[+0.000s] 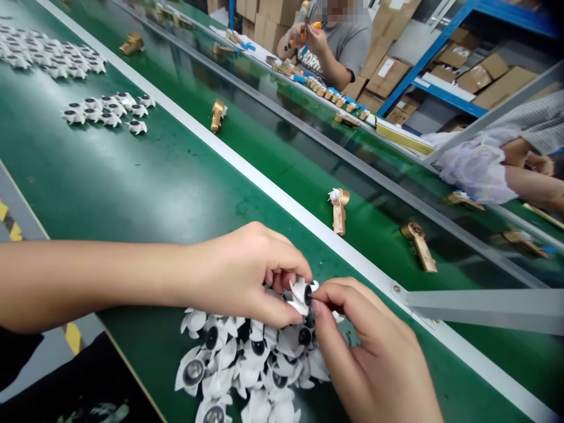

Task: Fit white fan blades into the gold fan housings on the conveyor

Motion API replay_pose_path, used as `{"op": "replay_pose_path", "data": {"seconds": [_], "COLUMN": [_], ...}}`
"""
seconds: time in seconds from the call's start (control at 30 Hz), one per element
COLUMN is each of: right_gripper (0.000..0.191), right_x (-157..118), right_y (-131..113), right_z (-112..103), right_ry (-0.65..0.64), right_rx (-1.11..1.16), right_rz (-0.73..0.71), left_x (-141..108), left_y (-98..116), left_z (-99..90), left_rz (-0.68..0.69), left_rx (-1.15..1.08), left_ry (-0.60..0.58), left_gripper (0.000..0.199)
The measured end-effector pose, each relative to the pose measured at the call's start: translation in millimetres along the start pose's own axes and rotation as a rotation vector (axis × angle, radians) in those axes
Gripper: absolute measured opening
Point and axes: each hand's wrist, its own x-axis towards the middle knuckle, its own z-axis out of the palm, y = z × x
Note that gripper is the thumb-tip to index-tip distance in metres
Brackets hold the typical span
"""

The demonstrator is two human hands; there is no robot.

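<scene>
My left hand [259,270] holds a white bladed fan wheel [300,295] with a black centre between thumb and fingers. From the right, my right hand [370,335] pinches at the black centre of that wheel; whatever small part lies between its fingertips is mostly hidden. Directly below both hands, a loose heap of similar white fan wheels [218,382] lies on the green table [176,194], some with black or silvery centres showing.
More fan wheels [110,108] stand in rows at the upper left. Gold-coloured housings [338,220] lie on the green belt [273,153] beyond a white rail [247,163]. A grey metal bar [484,308] juts in at right. Another person [335,47] works across the line.
</scene>
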Motion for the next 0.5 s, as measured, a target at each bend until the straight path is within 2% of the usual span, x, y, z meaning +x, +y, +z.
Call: {"op": "replay_pose_path", "data": {"seconds": [0.17, 0.3, 0.4, 0.5], "right_gripper": [0.008, 0.008, 0.012, 0.027], "right_x": [-2.3, -5.2, -8.2, -11.4], "right_y": [-4.5, -2.1, 0.4, 0.3], "right_z": [0.6, 2.2, 5.6, 7.8], "right_ry": [0.043, 0.054, 0.08, 0.099], "right_rx": [-0.053, -0.089, -0.187, -0.397], "right_rz": [-0.009, -0.08, -0.215, -0.39], "left_x": [-4.3, -5.7, -7.0, -7.3], "left_y": [0.6, 0.9, -1.4, -6.1], "left_z": [4.6, 5.4, 4.9, 1.9], "left_rz": [0.06, 0.033, 0.024, 0.028], "left_rx": [-0.02, -0.044, -0.05, -0.032], "left_ry": [0.05, 0.059, 0.056, 0.072], "left_gripper": [0.025, 0.023, 0.018, 0.015]}}
